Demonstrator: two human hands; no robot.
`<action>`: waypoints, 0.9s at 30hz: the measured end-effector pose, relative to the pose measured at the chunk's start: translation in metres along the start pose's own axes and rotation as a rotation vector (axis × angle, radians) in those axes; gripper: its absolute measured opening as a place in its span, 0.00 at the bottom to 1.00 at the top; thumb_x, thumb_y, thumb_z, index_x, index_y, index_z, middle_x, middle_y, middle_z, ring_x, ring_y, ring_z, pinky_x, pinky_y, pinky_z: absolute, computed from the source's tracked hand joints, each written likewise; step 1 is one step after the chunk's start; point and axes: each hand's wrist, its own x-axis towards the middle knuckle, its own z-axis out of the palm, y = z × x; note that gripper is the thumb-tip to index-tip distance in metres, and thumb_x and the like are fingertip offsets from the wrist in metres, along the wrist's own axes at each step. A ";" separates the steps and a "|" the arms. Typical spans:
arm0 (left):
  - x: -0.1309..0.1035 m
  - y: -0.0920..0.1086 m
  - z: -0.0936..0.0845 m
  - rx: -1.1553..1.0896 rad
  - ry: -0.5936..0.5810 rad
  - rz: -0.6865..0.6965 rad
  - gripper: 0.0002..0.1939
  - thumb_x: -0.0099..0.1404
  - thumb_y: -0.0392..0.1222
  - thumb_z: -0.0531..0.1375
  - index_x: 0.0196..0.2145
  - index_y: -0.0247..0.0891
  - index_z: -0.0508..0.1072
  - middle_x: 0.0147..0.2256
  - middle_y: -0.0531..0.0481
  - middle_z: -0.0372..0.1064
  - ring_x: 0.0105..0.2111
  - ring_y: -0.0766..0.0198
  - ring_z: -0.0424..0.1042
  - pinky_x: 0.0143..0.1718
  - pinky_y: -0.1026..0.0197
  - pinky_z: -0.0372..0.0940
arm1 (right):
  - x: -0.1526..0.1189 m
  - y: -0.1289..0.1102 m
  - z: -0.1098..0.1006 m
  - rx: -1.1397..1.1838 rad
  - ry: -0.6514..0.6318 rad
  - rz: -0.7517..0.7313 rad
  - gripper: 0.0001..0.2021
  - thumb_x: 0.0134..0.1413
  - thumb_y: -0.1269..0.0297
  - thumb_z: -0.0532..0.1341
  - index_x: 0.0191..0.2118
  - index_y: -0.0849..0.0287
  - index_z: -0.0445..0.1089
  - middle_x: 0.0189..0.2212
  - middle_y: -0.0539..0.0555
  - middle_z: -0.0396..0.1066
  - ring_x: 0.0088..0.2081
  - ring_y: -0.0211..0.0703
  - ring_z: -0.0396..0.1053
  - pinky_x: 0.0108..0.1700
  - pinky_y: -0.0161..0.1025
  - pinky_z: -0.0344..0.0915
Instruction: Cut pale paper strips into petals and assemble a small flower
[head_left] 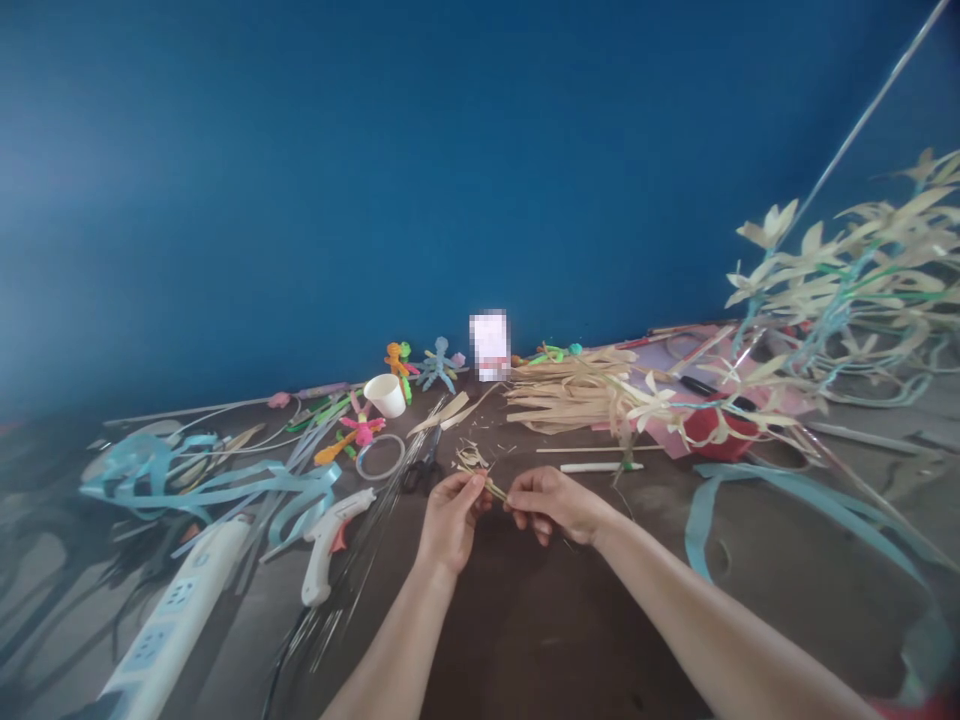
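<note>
My left hand (pixel 454 508) pinches a small bundle of thin straw-coloured strips (pixel 496 489) between thumb and fingers. At the bundle's other end, the fingertips of my right hand (pixel 551 500) are closed on it too. Short pale scraps (pixel 471 457) lie on the dark table just beyond my fingers. Dark-handled scissors (pixel 424 468) rest left of my left hand. Past my right hand lie a white stick (pixel 600 467) and a broad pile of dried tan leaf strips (pixel 566 395).
At left are a white glue gun (pixel 330 540), a power strip (pixel 176 610), thin wires (pixel 360 550), a tape ring (pixel 380 457), a paper cup (pixel 385 395) and light-blue ribbon (pixel 225 485). Pale leaf flowers (pixel 840 250) and a red object (pixel 720 430) stand right. A blue wall (pixel 480 170) rises behind.
</note>
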 end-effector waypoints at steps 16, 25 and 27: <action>0.009 0.033 -0.022 -0.122 0.368 0.451 0.10 0.50 0.40 0.61 0.32 0.36 0.70 0.28 0.53 0.66 0.25 0.72 0.65 0.23 0.70 0.60 | 0.014 -0.001 0.012 -0.488 0.171 -0.080 0.12 0.48 0.58 0.53 0.29 0.61 0.66 0.21 0.49 0.67 0.14 0.28 0.56 0.17 0.29 0.56; 0.019 0.047 -0.047 -0.144 0.479 0.620 0.09 0.52 0.40 0.59 0.33 0.37 0.69 0.24 0.54 0.62 0.21 0.74 0.61 0.21 0.69 0.58 | 0.083 -0.018 0.087 -1.412 0.232 -0.267 0.12 0.52 0.64 0.49 0.38 0.58 0.66 0.36 0.57 0.67 0.38 0.45 0.66 0.37 0.39 0.60; 0.018 0.045 -0.045 -0.103 0.464 0.634 0.09 0.51 0.41 0.59 0.32 0.36 0.70 0.24 0.55 0.62 0.21 0.74 0.62 0.22 0.69 0.58 | 0.093 -0.015 0.097 -1.436 0.238 -0.250 0.12 0.52 0.64 0.48 0.39 0.58 0.65 0.37 0.58 0.66 0.36 0.46 0.67 0.35 0.41 0.61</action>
